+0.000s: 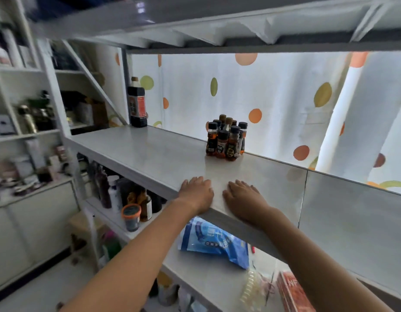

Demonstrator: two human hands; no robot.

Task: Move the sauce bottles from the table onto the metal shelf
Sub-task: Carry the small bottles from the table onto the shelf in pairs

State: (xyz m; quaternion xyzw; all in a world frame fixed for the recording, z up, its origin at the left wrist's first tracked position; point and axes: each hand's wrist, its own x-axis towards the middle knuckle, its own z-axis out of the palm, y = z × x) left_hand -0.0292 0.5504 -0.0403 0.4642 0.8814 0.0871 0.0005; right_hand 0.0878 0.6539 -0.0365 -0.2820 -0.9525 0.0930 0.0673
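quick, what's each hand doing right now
Left hand: open, flat on the metal shelf, holding nothing.
Right hand: open, flat on the shelf, holding nothing.

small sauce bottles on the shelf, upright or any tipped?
Upright. The cluster of small sauce bottles stands on the metal shelf with every visible cap on top; none lies on its side.

A cluster of small sauce bottles (226, 140) stands on the metal shelf (150, 154) at centre frame, near its back edge. A large bottle (137, 102) stands on the same shelf, well apart at upper left. Both hands rest flat on the front edge, the left hand (196, 194) just beside the right hand (244, 200). A bag (214, 242) lies on the shelf below.
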